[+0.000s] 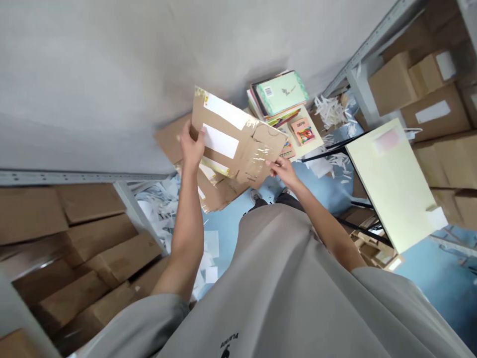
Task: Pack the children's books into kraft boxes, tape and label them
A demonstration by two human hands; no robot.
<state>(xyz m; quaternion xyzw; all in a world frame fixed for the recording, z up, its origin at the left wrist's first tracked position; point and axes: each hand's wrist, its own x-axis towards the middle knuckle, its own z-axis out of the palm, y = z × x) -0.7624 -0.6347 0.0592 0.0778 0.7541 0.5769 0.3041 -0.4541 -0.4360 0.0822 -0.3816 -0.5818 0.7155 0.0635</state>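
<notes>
Between my two hands is a flattened cardboard box (pixel 219 122) with white labels and strips of clear tape. My left hand (pixel 193 142) grips its left edge, thumb on the front face. At its lower right corner, my right hand (pixel 282 170) pinches the cardboard between thumb and fingers. Below and behind it lie more flattened cardboard pieces (pixel 214 196), partly covered by the one I hold. Just beyond my right hand, a stack of books (pixel 283 94) and small pink booklets (pixel 302 131) rest on a pale surface against the wall.
Shelves of cardboard boxes stand at left (pixel 112 248) and right (pixel 432 114). A pale-topped table (pixel 395 184) with black legs is on my right. Shredded paper (pixel 331 112) and loose paper sheets (pixel 211 274) lie on the blue floor (pixel 227 223). A grey wall (pixel 112 74) rises ahead.
</notes>
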